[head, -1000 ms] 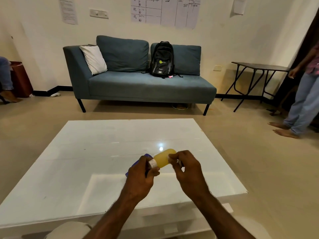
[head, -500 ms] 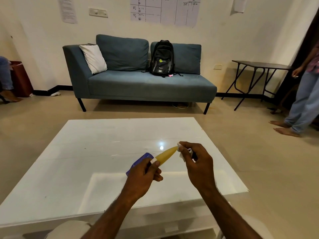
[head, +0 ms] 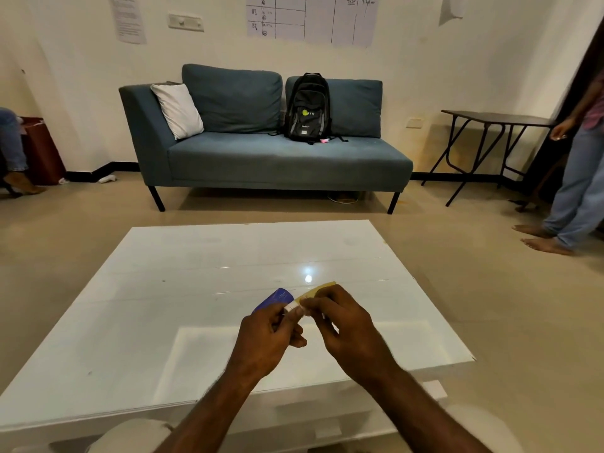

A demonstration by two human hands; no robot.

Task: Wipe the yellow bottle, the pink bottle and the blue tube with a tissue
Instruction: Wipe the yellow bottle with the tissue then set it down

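Over the white glossy table (head: 163, 322) my left hand (head: 268, 338) grips the yellow bottle (head: 322, 287) by its white cap end, holding it level. My right hand (head: 343, 325) is closed around the bottle's body, with a bit of white tissue (head: 302, 310) showing at its fingertips. Only the bottle's far tip sticks out past the fingers. The blue tube (head: 273, 299) lies on the table just behind my left hand, partly hidden by it. The pink bottle is not in view.
A blue sofa (head: 277, 158) with a black backpack (head: 307, 107) and a white cushion stands beyond the table. A dark folding table (head: 490, 125) is at the right wall. A person in jeans (head: 575, 191) stands at the right; another person's leg shows at far left.
My right hand has slid back from the bottle's tip toward its cap end, covering most of the yellow body. The left hand holds steady.
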